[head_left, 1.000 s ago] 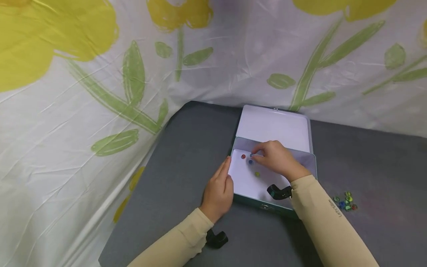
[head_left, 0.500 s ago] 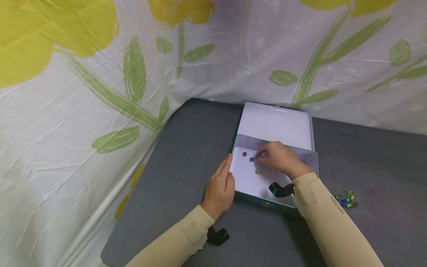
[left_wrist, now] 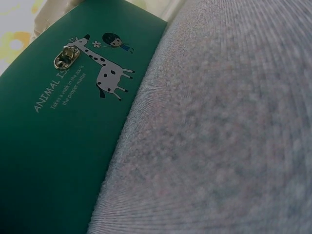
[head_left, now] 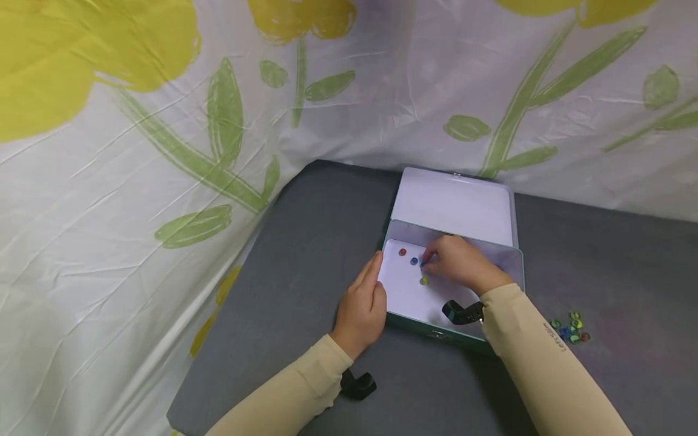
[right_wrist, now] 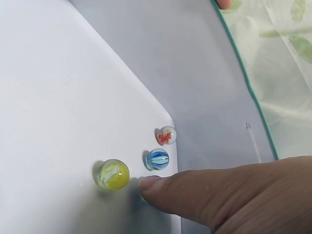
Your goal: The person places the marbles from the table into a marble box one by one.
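Note:
A tin box [head_left: 436,333] with a white inside and green outside stands with its lid [head_left: 454,203] tipped back. My left hand [head_left: 360,309] rests with straight fingers against the box's left wall. Inside the box, my right hand [head_left: 458,261] pinches a blue marble [head_left: 422,264] close to the floor; in the right wrist view the thumb [right_wrist: 185,192] hides it. Beside the fingertips lies another blue marble [right_wrist: 157,159]. A red-and-clear marble [right_wrist: 166,135] sits farther into the corner, and a yellow marble [right_wrist: 114,174] lies on the nearer side.
Several loose marbles [head_left: 569,327] in green, blue, yellow and red lie grouped on the grey tabletop [head_left: 305,242], right of the box. A flower-printed curtain [head_left: 382,85] hangs behind and left of the table. A metal clasp [left_wrist: 67,57] juts from the box's green front.
My right hand has drawn the pinched blue marble slightly nearer and rightward, past the other blue one. My left hand keeps its place on the box wall.

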`<state>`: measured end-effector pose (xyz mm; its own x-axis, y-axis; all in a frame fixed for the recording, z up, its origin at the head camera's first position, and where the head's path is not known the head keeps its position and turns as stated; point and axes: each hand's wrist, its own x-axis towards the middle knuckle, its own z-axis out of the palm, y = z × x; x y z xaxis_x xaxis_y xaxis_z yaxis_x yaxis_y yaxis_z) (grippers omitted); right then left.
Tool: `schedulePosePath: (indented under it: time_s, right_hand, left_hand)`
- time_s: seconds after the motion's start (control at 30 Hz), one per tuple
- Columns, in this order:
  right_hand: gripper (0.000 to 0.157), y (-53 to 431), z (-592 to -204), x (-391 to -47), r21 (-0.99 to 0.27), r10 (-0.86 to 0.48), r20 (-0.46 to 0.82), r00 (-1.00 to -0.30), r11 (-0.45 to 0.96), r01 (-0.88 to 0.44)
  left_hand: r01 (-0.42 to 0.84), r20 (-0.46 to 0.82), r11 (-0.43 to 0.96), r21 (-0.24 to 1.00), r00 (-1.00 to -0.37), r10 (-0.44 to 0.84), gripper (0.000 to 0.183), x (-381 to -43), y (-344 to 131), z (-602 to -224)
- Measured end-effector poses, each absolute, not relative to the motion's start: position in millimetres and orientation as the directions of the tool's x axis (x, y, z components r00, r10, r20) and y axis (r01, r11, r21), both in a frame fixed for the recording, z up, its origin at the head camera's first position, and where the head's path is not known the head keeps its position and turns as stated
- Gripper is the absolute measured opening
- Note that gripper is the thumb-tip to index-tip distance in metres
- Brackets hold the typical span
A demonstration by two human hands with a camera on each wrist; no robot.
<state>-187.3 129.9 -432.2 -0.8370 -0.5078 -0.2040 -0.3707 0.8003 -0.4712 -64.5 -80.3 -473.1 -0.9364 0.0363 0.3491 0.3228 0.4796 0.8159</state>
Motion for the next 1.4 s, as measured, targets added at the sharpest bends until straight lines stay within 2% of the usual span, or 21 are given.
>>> schedulePosePath:
  time_s: [0.57, 0.87, 1.4]
  right_hand:
    - [0.016, 132, -419, -182, -0.486, -0.488, -0.174, -0.855, 0.798, -0.357]
    - [0.016, 138, -416, -174, -0.487, -0.474, -0.165, -0.865, 0.802, -0.347]
    - [0.025, 153, -382, -160, -0.588, -0.44, -0.084, -0.894, 0.746, -0.313]
  left_hand:
    - [0.351, 0.383, 0.486, 0.8, -0.923, 0.036, 0.053, -63, -77, -471]
    - [0.317, 0.342, 0.488, 0.813, -0.939, 0.039, 0.053, -57, -76, -478]
    - [0.316, 0.34, 0.468, 0.826, -0.94, 0.033, 0.053, -61, -79, -473]
